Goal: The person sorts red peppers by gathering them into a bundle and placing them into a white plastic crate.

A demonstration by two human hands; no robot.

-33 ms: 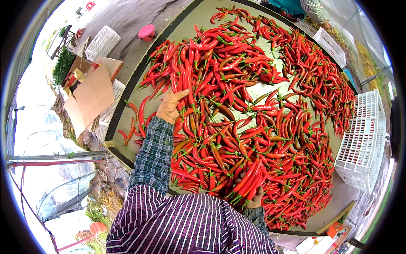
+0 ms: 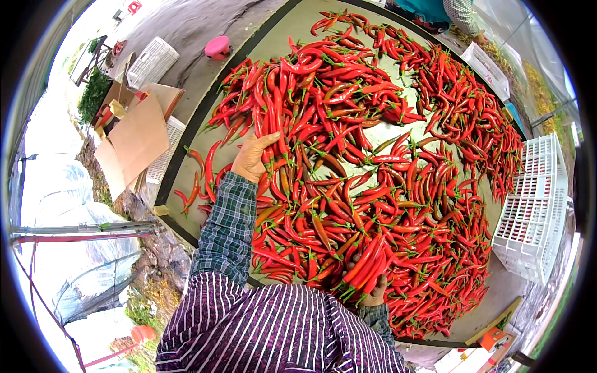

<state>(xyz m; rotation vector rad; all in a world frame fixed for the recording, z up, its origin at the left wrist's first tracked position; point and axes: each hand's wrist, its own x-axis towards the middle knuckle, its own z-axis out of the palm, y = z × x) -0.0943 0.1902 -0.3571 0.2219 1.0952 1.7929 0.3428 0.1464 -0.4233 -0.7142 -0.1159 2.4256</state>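
Note:
A wide table [image 2: 264, 43] is spread with long red chili peppers [image 2: 429, 242], green at the stems, some of them brownish. My left hand [image 2: 250, 158] is closed on a bunch of chili peppers [image 2: 272, 112] toward the table's left side, its thumb laid across them. Closer to me, my right hand [image 2: 375, 292] grips another bunch of chili peppers [image 2: 368, 264], stems pointing down toward me. Its fingers are partly hidden behind the bunch. Loose peppers lie under and around both hands.
White plastic crates stand at the right [image 2: 533, 208], far right [image 2: 485, 69] and far left [image 2: 152, 61]. Cardboard [image 2: 138, 140] leans at the left, near a pink stool [image 2: 217, 47]. A co-worker's sleeve [image 2: 459, 15] shows beyond the far edge.

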